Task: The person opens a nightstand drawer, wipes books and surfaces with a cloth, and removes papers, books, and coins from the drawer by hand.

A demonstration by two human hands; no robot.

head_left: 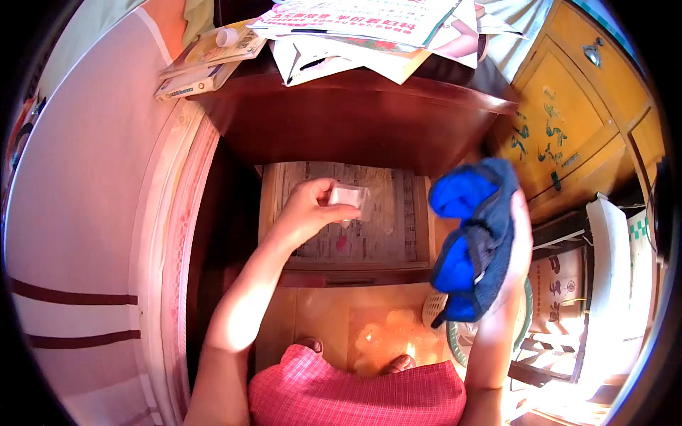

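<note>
My left hand (pixel 312 208) pinches a small clear plastic packet (pixel 348 200) with something white in it. It is above an open wooden drawer (pixel 348 275) whose bottom is lined with printed paper (pixel 383 234). On the right, my right hand (pixel 522 238) grips a navy cloth item with a bright blue lining (pixel 462 195) and a dark strap. Its exact kind I cannot make out. The item is raised beside the drawer's right side, and most of my right fingers are hidden behind it.
Above the drawer, the dark red tabletop (pixel 455 69) bears papers (pixel 369 28), books (pixel 199 78) and a small white cap (pixel 227 37). A yellow cabinet (pixel 568 106) stands to the right. A round bin (pixel 458 348) sits below my right hand. A bed edge (pixel 163 234) lies left.
</note>
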